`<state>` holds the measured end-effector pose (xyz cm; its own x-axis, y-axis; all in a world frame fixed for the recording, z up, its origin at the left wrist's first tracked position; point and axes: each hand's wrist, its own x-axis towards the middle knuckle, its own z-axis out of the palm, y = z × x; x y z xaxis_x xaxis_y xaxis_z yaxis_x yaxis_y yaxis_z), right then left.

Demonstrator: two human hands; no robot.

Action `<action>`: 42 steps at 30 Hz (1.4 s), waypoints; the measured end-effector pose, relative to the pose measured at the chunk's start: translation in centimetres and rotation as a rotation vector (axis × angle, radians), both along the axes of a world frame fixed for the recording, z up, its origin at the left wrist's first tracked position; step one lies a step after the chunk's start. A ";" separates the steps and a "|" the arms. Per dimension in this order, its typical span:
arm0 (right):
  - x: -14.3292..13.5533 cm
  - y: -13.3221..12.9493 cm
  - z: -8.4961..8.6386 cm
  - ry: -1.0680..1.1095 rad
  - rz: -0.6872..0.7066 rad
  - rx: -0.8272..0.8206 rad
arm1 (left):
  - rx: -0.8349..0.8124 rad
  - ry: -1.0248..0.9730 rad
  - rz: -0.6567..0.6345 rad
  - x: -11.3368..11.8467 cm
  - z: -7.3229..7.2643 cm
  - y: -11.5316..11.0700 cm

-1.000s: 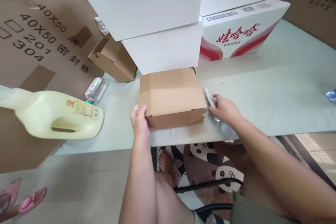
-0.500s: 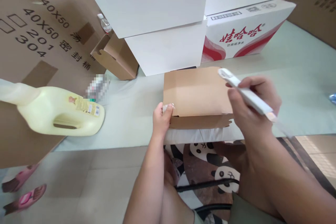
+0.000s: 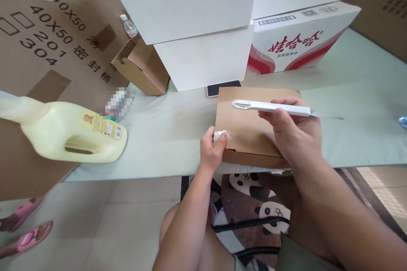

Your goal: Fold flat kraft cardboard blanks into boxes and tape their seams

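A closed brown cardboard box point(image 3: 248, 131) lies near the front edge of the table. My left hand point(image 3: 213, 146) grips its left front corner, thumb pressed on a crumpled piece of clear tape point(image 3: 221, 134). Above the box's right side, my right hand point(image 3: 294, 133) is closed around a white utility knife point(image 3: 270, 107). Its slotted end points left, and a thin blurred blade sticks out past the fingers to the right. The right part of the box is hidden behind this hand.
Behind the box lies a phone point(image 3: 224, 88), in front of stacked white cartons point(image 3: 203, 59). A red-and-white carton point(image 3: 295, 48) stands at the back right. Left are an open brown box point(image 3: 144, 67), a pale yellow jug point(image 3: 73, 135) and a large carton. A person's pink slippers point(image 3: 32, 237) show lower left.
The box has shifted right and toward me with my left hand on it, uncovering more of the phone. My right hand has moved left over the box, and the knife has turned nearly level.
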<state>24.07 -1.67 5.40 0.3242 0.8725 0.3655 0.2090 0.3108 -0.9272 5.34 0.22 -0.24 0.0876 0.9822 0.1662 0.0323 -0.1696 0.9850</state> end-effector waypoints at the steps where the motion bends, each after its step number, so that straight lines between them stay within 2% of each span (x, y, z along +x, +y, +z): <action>1: 0.1 0.2 -0.2 0.023 0.001 -0.004 | 0.004 0.002 -0.006 0.0 0.0 0.0; 5: 0.1 0.6 -0.6 0.113 0.010 -0.028 | 0.014 0.020 -0.047 0.1 -0.2 -0.3; 8: -0.2 0.7 -0.3 0.214 0.042 0.055 | 0.010 0.043 -0.033 0.2 -0.3 -0.4; 12: -0.5 0.5 0.9 0.369 0.002 0.135 | -0.003 0.085 0.032 0.2 -0.1 0.0; 16: 0.6 0.0 2.1 0.366 -0.112 0.143 | -0.034 0.073 0.168 -1.1 0.0 1.2; 20: 2.6 0.6 1.1 0.280 -0.276 0.048 | -0.097 -0.109 0.362 -3.2 0.0 2.8; 21: 2.9 0.9 0.5 0.291 -0.293 -0.005 | -0.104 -0.156 0.402 -3.6 0.1 3.1; 23: 3.3 1.4 -0.5 0.367 -0.236 -0.131 | -0.101 -0.199 0.434 -4.2 0.1 3.5; 26: 2.7 1.5 -1.2 0.398 -0.066 -0.209 | -0.074 -0.182 0.407 -4.4 0.0 3.4; 31: 0.9 0.3 -0.8 0.193 0.097 0.003 | 0.016 -0.097 0.212 -4.1 -0.1 2.7; 35: 0.4 -0.3 -0.4 0.197 0.217 0.022 | 0.040 -0.085 0.089 -3.8 0.1 2.4; 38: 0.6 -0.3 -0.5 0.258 0.228 0.029 | 0.026 -0.097 0.056 -3.5 0.4 2.4; 42: 0.6 -0.1 -1.0 0.180 0.115 0.035 | 0.049 -0.124 0.104 -3.0 0.4 2.5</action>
<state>24.64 -1.76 4.42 0.2859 0.8953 0.3416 0.0018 0.3560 -0.9345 2.35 2.75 0.15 -0.0379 0.9754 0.2172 -0.0691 -0.2194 0.9732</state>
